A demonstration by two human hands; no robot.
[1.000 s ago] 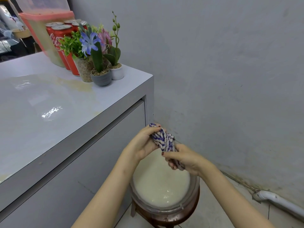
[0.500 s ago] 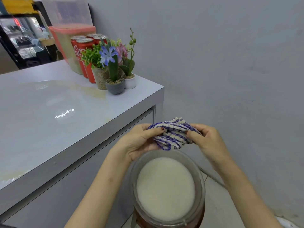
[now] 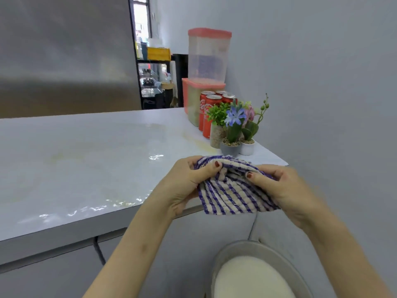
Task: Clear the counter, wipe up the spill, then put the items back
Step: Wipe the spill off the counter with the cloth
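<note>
A blue-and-white striped cloth (image 3: 232, 194) hangs spread between my two hands, just over the near right edge of the white counter (image 3: 86, 168). My left hand (image 3: 184, 181) grips its left upper edge and my right hand (image 3: 279, 186) grips its right upper edge. A yellowish wet spill (image 3: 199, 143) streaks the counter near the cans, and the surface glistens. At the counter's far right corner stand red cola cans (image 3: 208, 112), small potted plants (image 3: 234, 130) and two stacked pink-lidded plastic containers (image 3: 206, 67).
A basin of cloudy white water (image 3: 255, 276) sits low at the bottom right, below the cloth. The grey wall (image 3: 322, 104) runs along the right. A dark doorway with shelves (image 3: 154, 78) lies beyond the counter.
My hands lifted the cloth from above the basin up to counter height and opened it out from a twisted bundle. My view rose and turned left toward the counter.
</note>
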